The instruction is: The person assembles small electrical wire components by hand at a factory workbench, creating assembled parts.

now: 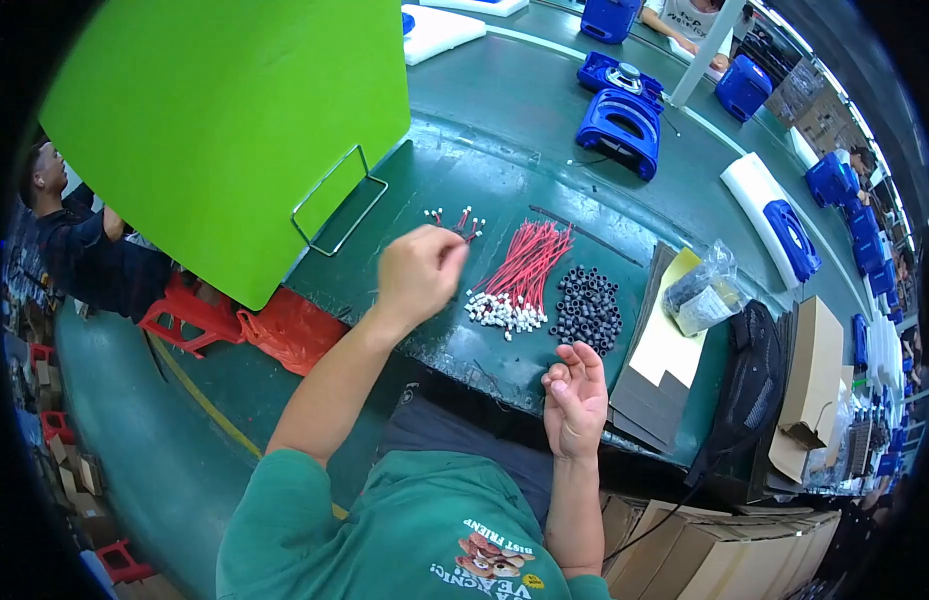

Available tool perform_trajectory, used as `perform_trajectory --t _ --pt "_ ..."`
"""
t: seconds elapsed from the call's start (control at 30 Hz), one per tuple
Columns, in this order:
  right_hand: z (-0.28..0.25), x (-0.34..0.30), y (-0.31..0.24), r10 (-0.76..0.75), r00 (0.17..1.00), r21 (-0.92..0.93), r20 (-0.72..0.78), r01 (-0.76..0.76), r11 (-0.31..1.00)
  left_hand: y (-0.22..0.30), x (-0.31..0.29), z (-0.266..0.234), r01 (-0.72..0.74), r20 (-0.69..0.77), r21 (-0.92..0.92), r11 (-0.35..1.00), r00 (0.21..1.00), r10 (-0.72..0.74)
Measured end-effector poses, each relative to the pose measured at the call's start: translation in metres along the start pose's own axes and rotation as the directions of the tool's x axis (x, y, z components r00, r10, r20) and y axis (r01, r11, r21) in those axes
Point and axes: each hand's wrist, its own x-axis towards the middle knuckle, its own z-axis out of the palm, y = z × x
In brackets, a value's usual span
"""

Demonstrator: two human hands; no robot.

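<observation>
My left hand [420, 272] is closed, its fingers curled down over the bench beside a small cluster of short red wires with white connectors [469, 222]. Whatever its fingertips hold is hidden. To its right lies a bundle of red wires [526, 262], with many white plugs [507, 312] at their near ends. Next to that bundle is a pile of small black rings [587, 308]. My right hand [577, 402] hovers palm up by the bench's near edge, just below the rings. Its thumb and fingers are bent together, and anything between them is too small to make out.
A green board [235, 130] with a wire stand [335, 205] rises at the left. Right of the rings lie cardboard sheets [650, 385], a plastic bag [707, 290] and a black mesh pouch [750, 385]. Blue housings [625, 130] sit on the far line, where other people work.
</observation>
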Motion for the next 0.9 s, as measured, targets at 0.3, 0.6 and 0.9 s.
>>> perform_trajectory --t 0.3,0.6,0.9 --pt "0.005 0.000 -0.001 0.002 0.998 -0.023 -0.059 -0.003 1.000 0.003 0.018 0.032 0.131 0.589 0.210 0.969 0.774 -0.233" --pt "0.029 0.014 -0.026 0.047 0.980 -0.116 -0.194 -0.071 0.991 0.070 -0.009 -0.001 0.060 0.501 -0.306 0.950 0.859 0.107" --pt "0.003 0.003 -0.079 -0.285 0.893 -0.326 -0.347 0.170 0.930 0.112 0.023 0.077 -0.280 0.526 -0.321 0.905 0.741 0.416"
